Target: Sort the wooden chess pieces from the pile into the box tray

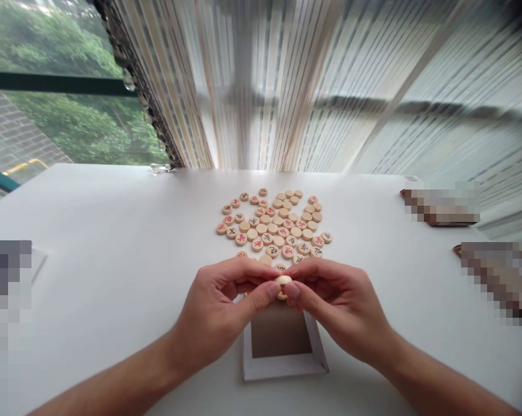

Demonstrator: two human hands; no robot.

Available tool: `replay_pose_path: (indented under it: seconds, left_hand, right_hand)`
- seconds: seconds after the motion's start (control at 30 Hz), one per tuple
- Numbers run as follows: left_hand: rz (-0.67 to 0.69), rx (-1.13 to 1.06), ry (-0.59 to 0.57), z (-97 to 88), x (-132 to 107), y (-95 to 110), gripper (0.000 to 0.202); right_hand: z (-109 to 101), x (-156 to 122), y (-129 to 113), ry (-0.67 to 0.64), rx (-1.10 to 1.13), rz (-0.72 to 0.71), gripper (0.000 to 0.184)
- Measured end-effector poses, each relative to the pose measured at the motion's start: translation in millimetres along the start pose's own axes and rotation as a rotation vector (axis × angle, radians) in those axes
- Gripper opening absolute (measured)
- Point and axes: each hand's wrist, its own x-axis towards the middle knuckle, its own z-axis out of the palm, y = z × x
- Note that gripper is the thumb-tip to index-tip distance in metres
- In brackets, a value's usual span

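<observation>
My left hand and my right hand meet in front of me, thumbs and fingertips pinched together. Between them is a pale wooden Chinese chess piece, gripped from both sides. Just under it shows part of a piece with a red mark; whether it is held too I cannot tell. Below the hands lies an open shallow box with white walls and a brown inside; its far end is hidden. Beyond my fingers many round chess pieces lie spread flat, some with red or black characters, others plain side up.
The white table reaches to a striped curtain and a window. Two blurred-out brown-edged objects lie at the right. Another blurred-out object is at the left edge.
</observation>
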Motion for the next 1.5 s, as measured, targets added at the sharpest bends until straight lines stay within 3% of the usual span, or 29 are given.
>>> replay_pose_path:
  seconds: [0.13,0.33,0.67,0.9,1.2,1.5]
  left_hand:
    - [0.024,0.092,0.032,-1.4,0,0,0.01]
    - [0.071,0.062,0.004,-1.0,2,-2,0.013]
    - [-0.182,-0.187,0.001,-0.5,6,1,0.019]
    - [-0.239,-0.214,-0.11,-3.0,6,4,0.034]
    - [-0.179,-0.125,-0.073,-1.4,2,1,0.034]
    - [0.046,0.158,-0.08,0.9,-4,-3,0.026]
  right_hand:
    - [0,0,1,0.02,-0.021,0.009,0.017]
    - [0,2,0,-0.003,0.063,0.087,0.02]
    - [-3,8,0,-0.068,0.237,0.214,0.017]
    - [-7,5,9,-0.096,0.308,0.244,0.021]
    - [-3,8,0,-0.103,0.298,0.337,0.032]
    - [2,4,-1,-0.056,0.258,0.352,0.035]
